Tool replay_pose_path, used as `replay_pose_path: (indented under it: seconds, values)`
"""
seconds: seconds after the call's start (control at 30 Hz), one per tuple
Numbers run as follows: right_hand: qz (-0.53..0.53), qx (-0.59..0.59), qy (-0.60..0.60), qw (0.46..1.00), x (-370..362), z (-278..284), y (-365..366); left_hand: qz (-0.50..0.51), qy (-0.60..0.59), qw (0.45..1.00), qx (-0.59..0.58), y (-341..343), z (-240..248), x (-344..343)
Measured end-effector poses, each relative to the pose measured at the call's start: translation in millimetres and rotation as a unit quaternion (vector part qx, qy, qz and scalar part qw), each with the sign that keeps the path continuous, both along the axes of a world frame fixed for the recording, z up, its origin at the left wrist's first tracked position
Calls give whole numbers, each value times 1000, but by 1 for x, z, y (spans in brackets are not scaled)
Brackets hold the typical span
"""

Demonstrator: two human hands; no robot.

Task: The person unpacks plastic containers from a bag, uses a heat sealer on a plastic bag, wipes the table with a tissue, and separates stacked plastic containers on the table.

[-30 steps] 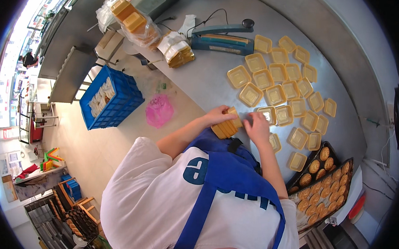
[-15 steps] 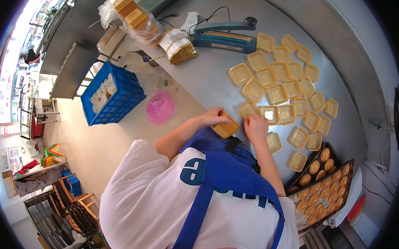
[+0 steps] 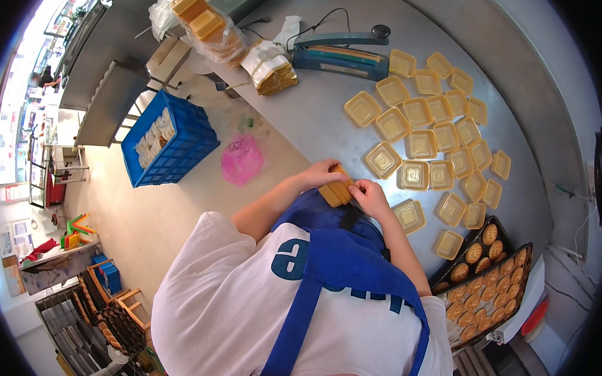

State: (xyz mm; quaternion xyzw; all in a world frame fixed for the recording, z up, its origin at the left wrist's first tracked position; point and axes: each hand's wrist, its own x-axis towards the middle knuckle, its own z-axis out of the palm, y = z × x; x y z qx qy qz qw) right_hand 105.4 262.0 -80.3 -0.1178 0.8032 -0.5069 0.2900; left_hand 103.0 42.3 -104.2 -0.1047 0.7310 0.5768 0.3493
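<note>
A short stack of nested yellow plastic trays (image 3: 335,192) is held close to my apron at the table's near edge. My left hand (image 3: 323,174) wraps round its far side. At the stack's right side, my right hand (image 3: 369,197) pinches a rim with thumb and fingers; whether one tray is parted from the rest I cannot tell. Just beyond my hands a single yellow tray (image 3: 383,160) lies on the steel table (image 3: 325,130). Another tray (image 3: 410,216) sits beside my right forearm. Several more like these spread over the table's right half, some touching or overlapping.
Black baking trays of round golden pastries (image 3: 482,300) stand at the right near corner. A blue hand sealer (image 3: 341,62) lies at the back, beside packed bags (image 3: 269,68) and bagged tray stacks (image 3: 207,27). On the floor at left are a blue crate (image 3: 190,142) and a pink bag (image 3: 242,160).
My right hand has let go of a tray on the table and come back left to the stack. The surrounding trays have shifted slightly to the right. My left hand keeps its hold.
</note>
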Motion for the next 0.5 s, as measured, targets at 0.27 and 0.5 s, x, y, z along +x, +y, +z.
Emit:
replay_pose_path:
  seconds: [0.27, 0.5]
  values:
    - [-72, -9, 14, 997, 3, -9, 5, -6, 30, 999, -32, 5, 1, -1]
    - [-10, 185, 334, 924, -9, 9, 10, 6, 13, 999, -47, -4, -1, -4]
